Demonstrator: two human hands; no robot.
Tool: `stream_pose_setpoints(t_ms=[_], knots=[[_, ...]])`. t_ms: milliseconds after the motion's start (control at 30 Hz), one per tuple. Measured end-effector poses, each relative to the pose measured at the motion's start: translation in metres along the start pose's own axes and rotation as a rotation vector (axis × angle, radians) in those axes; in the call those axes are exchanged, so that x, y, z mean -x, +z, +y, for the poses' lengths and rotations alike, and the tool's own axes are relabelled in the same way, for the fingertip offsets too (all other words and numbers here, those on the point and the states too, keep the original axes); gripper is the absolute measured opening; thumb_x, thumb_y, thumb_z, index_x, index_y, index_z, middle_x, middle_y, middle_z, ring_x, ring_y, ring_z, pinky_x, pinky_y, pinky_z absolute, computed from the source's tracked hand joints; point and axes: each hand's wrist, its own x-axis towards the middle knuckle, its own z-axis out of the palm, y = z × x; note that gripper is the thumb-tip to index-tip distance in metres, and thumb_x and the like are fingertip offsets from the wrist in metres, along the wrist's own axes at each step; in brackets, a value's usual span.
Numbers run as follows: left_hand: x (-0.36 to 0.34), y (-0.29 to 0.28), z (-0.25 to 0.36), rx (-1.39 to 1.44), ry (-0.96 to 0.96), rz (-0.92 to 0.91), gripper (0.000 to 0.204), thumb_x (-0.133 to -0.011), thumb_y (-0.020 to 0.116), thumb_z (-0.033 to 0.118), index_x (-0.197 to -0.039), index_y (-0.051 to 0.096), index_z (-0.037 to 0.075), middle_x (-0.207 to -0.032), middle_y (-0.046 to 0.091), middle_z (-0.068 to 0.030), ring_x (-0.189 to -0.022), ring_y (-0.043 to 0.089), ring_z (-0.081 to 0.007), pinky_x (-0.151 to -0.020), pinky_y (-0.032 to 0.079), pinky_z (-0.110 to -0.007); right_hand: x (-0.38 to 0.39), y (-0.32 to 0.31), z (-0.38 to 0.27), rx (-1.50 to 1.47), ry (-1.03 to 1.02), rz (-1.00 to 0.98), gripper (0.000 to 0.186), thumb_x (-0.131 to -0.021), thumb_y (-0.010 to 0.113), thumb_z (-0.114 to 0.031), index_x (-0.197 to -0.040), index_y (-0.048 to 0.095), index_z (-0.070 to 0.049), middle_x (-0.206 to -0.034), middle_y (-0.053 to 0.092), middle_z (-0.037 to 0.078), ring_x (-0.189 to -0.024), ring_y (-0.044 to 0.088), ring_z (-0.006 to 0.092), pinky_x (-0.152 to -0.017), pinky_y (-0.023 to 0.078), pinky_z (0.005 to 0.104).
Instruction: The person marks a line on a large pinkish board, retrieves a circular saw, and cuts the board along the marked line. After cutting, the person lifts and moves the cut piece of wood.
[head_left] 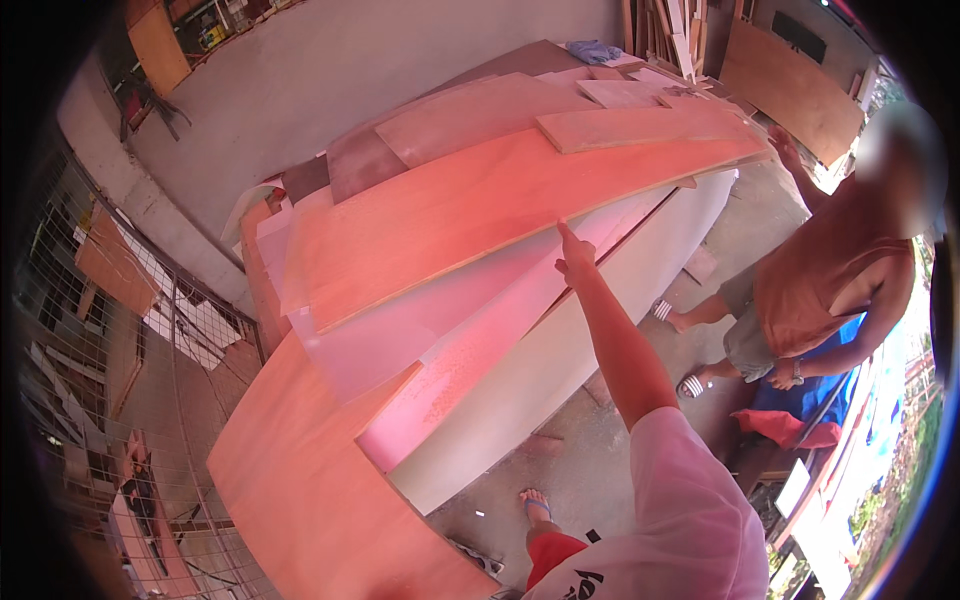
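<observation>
My right hand (pixel 575 255) reaches forward over a stack of wooden sheets. Its index finger is stretched out, the tip at the front edge of a long orange-brown plywood sheet (pixel 450 220); whether it presses on the edge I cannot tell. The thumb stands apart and nothing shows in the hand. Beneath that sheet lie a pale pinkish sheet (pixel 400 330) and a long white panel (pixel 530 390). Another plywood sheet (pixel 310 480) lies at the near left. My left hand is out of view.
At the right stands another person (pixel 830 260), one hand (pixel 785 148) by the sheet's far end. Narrower boards (pixel 640 128) lie on top of the stack. A wire mesh fence (pixel 130 330) runs along the left. Blue tarp (pixel 825 385) and red cloth (pixel 785 428) lie behind the person.
</observation>
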Motion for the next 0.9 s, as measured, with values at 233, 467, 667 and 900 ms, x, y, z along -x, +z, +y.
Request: stream_pose_setpoints(t_ms=[233,467,667,900], knots=[[-0.017,-0.004,0.059,0.312,0.090,-0.233,0.096,-0.085,0.072,0.064,-0.148,0.041,-0.001,-0.132,0.058,-0.0233,-0.116,0.058,-0.0446,-0.091,0.045,-0.077,-0.087,0.020,-0.003,0.003,-0.315,-0.409,0.042,-0.101,0.063,-0.027,-0.125,0.056,0.006,-0.113,0.064,0.017,-0.090,0.071,0.0235,-0.075,0.064,0.0366],[-0.050,0.002,0.066,0.637,0.031,-0.468,0.095,-0.086,0.072,0.062,-0.147,0.042,-0.003,-0.126,0.061,-0.0215,-0.111,0.061,-0.0424,-0.089,0.046,-0.076,-0.083,0.067,-0.021,0.249,-0.482,-0.249,0.034,-0.099,0.068,-0.030,-0.097,0.068,0.005,-0.080,0.069,0.013,-0.061,0.069,0.0204,-0.062,0.062,0.0322],[-0.052,0.012,0.066,0.794,-0.046,-0.617,0.093,-0.087,0.072,0.061,-0.146,0.042,-0.005,-0.122,0.064,-0.0200,-0.106,0.063,-0.0406,-0.088,0.047,-0.075,-0.136,0.072,-0.051,0.854,-0.682,-0.076,0.055,-0.093,0.068,-0.051,-0.102,0.072,0.003,-0.091,0.073,0.023,-0.069,0.074,0.0276,-0.072,0.058,0.0407],[-0.040,0.004,0.005,0.920,-0.168,-0.686,0.092,-0.088,0.072,0.059,-0.145,0.043,-0.007,-0.116,0.067,-0.0182,-0.101,0.066,-0.0384,-0.087,0.049,-0.075,-0.146,0.117,-0.040,0.537,-0.552,-0.042,0.041,-0.095,0.065,-0.033,-0.095,0.072,0.007,-0.079,0.073,0.017,-0.064,0.073,0.0259,-0.061,0.058,0.0374]])
